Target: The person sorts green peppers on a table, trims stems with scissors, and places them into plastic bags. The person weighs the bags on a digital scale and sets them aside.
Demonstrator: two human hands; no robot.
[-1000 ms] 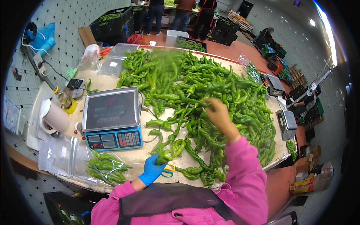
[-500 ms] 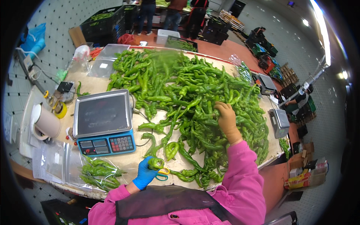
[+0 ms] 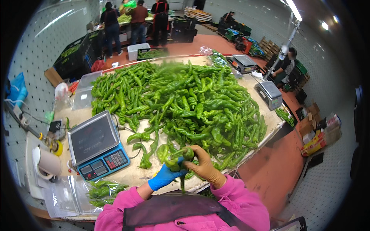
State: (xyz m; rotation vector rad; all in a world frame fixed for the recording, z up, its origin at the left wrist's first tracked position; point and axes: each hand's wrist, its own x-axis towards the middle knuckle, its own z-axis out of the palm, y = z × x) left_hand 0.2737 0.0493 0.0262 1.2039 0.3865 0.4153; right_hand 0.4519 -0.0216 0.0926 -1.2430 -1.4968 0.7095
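My left hand (image 3: 167, 175), in a blue glove, is closed on green peppers (image 3: 174, 162) low in the middle. Right beside it my right hand (image 3: 199, 165), in a tan glove, grips a curly pepper whose long tip hangs down between the hands. A large heap of long green peppers (image 3: 211, 106) covers much of the table (image 3: 269, 123). To the left stands a blue scale (image 3: 103, 164) with a steel plate. Below it, clear bags (image 3: 79, 196) hold a few peppers. Scissors (image 3: 148, 178) are partly hidden by my left hand.
A white paper roll (image 3: 49, 163) and tape dispenser (image 3: 56, 147) sit left. Two more scales (image 3: 271, 94) line the right edge. Boxes (image 3: 311, 123) are stacked beyond. Several people (image 3: 139, 21) and crates (image 3: 75, 52) are at the back; one seated person (image 3: 284, 65) is at right.
My right hand has moved from the heap down and left to meet my left hand and now grips a pepper. The camera view has shifted, showing more of the room behind.
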